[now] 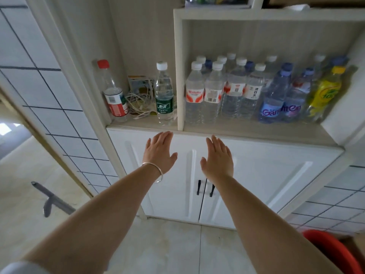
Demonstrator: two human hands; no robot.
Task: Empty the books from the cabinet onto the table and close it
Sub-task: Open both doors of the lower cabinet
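The cabinet (246, 175) stands white against the wall, its two lower doors shut, the seam between them running down past two black handles (205, 187) set side by side. No books show; whatever the cabinet holds is hidden behind the doors. Both hands reach forward, held in front of the upper part of those doors, just under the edge of the open shelf (256, 133). The left hand (159, 153) lies over the left door with fingers straight and together, thumb spread, its grip wide and holding nothing; a silver bangle (155, 172) circles that wrist. The right hand (218, 157) lies over the top of the seam, above the handles, fingers likewise straight, grip wide and empty. Whether either palm touches the door cannot be told. The handles sit below the right wrist, partly covered by the forearm. On the shelf above stand many water bottles (223, 91), a yellow bottle (325, 91) at the right, and a tangle of white cables (139, 99) between two single bottles at the left. A red bucket (331, 252) sits at the lower right on the tiled floor (167, 244).
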